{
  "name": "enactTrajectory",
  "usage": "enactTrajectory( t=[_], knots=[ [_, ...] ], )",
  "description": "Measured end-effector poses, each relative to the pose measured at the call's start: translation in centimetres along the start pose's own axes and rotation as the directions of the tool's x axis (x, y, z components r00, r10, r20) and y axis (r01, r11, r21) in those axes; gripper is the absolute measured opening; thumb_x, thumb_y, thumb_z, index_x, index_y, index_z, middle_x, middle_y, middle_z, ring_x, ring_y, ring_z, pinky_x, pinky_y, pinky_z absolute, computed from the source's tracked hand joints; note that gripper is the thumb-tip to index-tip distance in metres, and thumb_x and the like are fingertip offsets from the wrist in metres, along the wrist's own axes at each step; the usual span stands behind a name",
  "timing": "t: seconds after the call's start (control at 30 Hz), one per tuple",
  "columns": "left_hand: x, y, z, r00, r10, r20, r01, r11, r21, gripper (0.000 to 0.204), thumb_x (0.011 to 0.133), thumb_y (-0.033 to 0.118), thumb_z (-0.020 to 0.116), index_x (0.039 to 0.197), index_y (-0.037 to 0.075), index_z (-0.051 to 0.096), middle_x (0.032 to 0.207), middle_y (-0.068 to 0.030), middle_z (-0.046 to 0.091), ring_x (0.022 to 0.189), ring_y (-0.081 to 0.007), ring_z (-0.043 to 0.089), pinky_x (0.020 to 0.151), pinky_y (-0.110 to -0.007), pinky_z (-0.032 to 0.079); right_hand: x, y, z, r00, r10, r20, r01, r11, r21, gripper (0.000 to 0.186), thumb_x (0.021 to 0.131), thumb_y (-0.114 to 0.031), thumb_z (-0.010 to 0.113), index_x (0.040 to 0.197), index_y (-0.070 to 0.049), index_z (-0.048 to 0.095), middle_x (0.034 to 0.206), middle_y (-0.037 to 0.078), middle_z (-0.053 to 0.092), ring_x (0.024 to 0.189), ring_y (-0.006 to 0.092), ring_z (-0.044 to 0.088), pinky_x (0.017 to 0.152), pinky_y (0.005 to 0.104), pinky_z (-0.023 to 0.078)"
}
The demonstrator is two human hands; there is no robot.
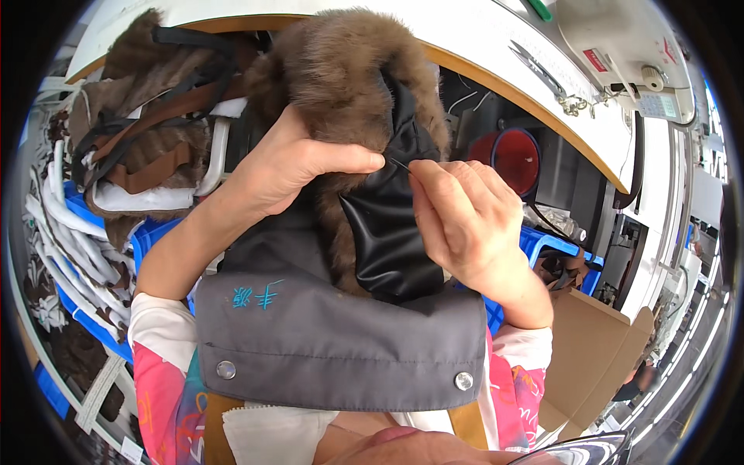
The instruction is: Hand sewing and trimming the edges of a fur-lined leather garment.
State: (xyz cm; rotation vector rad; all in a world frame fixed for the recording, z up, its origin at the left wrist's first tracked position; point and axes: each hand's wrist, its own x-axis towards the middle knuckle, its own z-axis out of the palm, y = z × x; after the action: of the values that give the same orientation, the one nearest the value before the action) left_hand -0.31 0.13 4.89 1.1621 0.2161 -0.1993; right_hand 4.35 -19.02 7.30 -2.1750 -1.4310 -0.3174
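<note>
A brown fur piece [341, 66] with a glossy black lining [395, 240] hangs in front of me, its upper part against the table's edge. My left hand [302, 159] is closed on the fur, thumb lying along the place where fur and lining meet. Just right of that thumb, my right hand [465, 209] pinches a thin needle [398, 164] between thumb and forefinger. The needle's tip points at the lining beside my left thumb. Any thread is too fine to make out. Below both hands spreads my grey apron [341, 341].
A white table [480, 54] with a wooden edge crosses ahead, bearing metal snips [537, 68] and a sewing machine [632, 50]. Beneath it stands a red bin [515, 161]. Fur pieces with straps [155, 147] hang at left. A blue crate [542, 244] and cardboard box [589, 353] lie right.
</note>
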Motion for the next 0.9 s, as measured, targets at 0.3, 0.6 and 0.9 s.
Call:
enactTrajectory(
  t=[0.3, 0.6, 0.9],
  knots=[
    [0.2, 0.3, -0.3, 0.993, -0.122, 0.001, 0.122, 0.991, -0.055, 0.021, 0.073, 0.004, 0.065, 0.093, 0.002, 0.057, 0.084, -0.0005, 0.057, 0.077, -0.0080, 0.055, 0.067, -0.023, 0.044, -0.4, 0.8, 0.0, 0.943, 0.259, 0.210, -0.311, 0.910, 0.275, 0.009, 0.080, 0.005, 0.057, 0.089, 0.002, 0.053, 0.072, 0.011, 0.060, 0.063, 0.0203, 0.062, 0.056, 0.0262, 0.047],
    [0.5, -0.2, -0.3, 0.979, -0.203, 0.016, 0.203, 0.965, -0.164, 0.024, 0.071, 0.002, 0.066, 0.094, 0.003, 0.057, 0.083, -0.0009, 0.058, 0.078, -0.0087, 0.057, 0.066, -0.023, 0.047, -1.6, 1.3, 1.7, 0.961, 0.257, 0.105, -0.278, 0.896, 0.346, 0.008, 0.083, 0.006, 0.055, 0.088, 0.002, 0.051, 0.069, 0.007, 0.059, 0.054, 0.0133, 0.056, 0.051, 0.0228, 0.044],
    [0.7, -1.0, -0.2, 0.988, -0.146, 0.047, 0.152, 0.974, -0.166, 0.028, 0.070, 0.000, 0.067, 0.096, 0.002, 0.057, 0.087, -0.0021, 0.059, 0.080, -0.0101, 0.057, 0.071, -0.025, 0.047, -1.7, 1.1, 2.2, 0.987, 0.161, -0.004, -0.154, 0.954, 0.258, 0.013, 0.078, 0.009, 0.058, 0.087, 0.002, 0.053, 0.069, 0.010, 0.058, 0.051, 0.0213, 0.054, 0.048, 0.0269, 0.042]
  ],
)
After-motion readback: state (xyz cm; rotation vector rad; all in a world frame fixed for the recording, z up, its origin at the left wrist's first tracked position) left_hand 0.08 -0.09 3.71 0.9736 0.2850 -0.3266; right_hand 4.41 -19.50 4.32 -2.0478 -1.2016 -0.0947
